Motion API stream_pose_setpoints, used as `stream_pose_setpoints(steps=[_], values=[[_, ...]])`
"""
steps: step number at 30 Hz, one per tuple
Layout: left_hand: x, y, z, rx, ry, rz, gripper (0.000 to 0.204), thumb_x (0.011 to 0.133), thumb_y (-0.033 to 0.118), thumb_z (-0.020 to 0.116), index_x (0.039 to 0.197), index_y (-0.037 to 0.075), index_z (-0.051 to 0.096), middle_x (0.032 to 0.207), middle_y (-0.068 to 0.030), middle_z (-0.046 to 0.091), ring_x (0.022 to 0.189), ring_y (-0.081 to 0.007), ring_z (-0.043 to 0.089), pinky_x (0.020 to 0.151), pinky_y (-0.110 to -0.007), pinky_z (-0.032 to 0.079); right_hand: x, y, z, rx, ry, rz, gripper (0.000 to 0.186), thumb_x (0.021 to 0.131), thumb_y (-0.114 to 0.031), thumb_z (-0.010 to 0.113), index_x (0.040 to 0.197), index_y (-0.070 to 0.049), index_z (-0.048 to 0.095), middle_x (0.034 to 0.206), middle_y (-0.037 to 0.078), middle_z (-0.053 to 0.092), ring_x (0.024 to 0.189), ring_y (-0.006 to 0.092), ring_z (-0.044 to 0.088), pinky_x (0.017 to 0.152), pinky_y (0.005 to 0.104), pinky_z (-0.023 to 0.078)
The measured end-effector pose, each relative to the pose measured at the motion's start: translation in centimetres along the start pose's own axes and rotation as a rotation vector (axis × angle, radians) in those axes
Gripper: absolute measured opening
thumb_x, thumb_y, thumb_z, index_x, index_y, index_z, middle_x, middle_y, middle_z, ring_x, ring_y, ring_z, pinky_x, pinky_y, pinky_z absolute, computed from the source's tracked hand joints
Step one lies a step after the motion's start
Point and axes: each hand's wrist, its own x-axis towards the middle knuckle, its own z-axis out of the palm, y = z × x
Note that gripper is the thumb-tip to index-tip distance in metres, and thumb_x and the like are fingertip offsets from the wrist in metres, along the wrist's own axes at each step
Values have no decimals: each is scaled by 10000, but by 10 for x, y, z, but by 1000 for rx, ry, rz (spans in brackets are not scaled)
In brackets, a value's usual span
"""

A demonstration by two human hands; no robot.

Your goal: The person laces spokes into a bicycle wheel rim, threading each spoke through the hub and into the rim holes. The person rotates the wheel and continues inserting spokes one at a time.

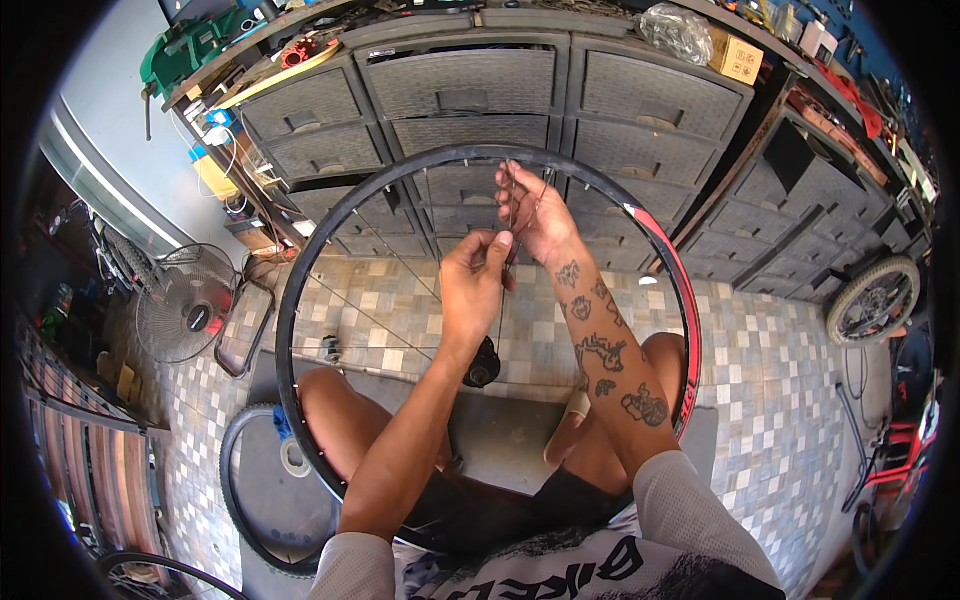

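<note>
In the head view, lettering shows in three places. The rim (286,345) carries a red decal (690,340) along its right side, with dark characters at the lower end, bent by the curve. The person's shirt (520,570) bears large dark letters, partly lost in the folds, and a small carton (737,58) on the bench has printed handling symbols.

The rim is black and round, with pale points dotted along its inner edge. A few thin spokes (395,253) run inward from its left side and top towards the black hub (482,365), which sits low within the ring. The rim lies over the person's bent legs, its lowest part hidden by the forearms and clothing.

Both hands are inside the ring's outline, above the hub. The left hand (473,280) is closed, with thumb and forefinger pinching one upright spoke (503,308) partway along its length. The right hand (535,215) is higher, its fingers half curled about the upper stretch of what appears to be that spoke, the fingertips just at the rim's inner edge; how firmly they grip, and whether they touch the rim, cannot be told.

A black tyre (228,470) lies at lower left on the tiled floor (770,400).
</note>
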Motion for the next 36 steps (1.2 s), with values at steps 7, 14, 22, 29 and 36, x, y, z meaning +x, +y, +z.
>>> stream_pose_setpoints(steps=[7,14,22,29,36], values=[[2,3,6,138,87,-87,330,1085,278,659,1021,-44,695,737,-111,730,581,-160,705,495,-315,520,0,2,-1,-10,58,18,243,1010,-307,771,1144,-108,727,881,-72,628,757,73,552,666,236,464],[1,23,7,574,162,61,323,1077,247,662,963,-53,696,735,-136,728,635,-199,743,529,-364,574,2,1,-2,28,25,19,279,998,-312,784,1170,-99,725,911,-73,624,766,73,529,687,237,442],[2,23,6,672,160,137,403,1067,326,672,951,-58,713,748,-150,747,653,-219,764,609,-382,558,3,4,-4,44,22,11,271,1003,-304,778,1172,-102,711,916,-68,621,769,77,527,688,236,439],[9,4,-2,-68,13,-272,352,1086,333,654,993,-3,702,720,-82,706,574,-198,688,536,-328,524,3,2,-3,69,21,24,276,973,-292,818,1136,-82,743,891,-63,636,728,81,549,665,240,462],[15,11,-4,-71,-29,-405,380,1075,418,645,917,73,667,691,-67,676,540,-148,607,454,-296,336,4,2,-4,55,-11,7,300,970,-290,820,1158,-75,729,870,-66,609,704,65,509,629,230,420]])
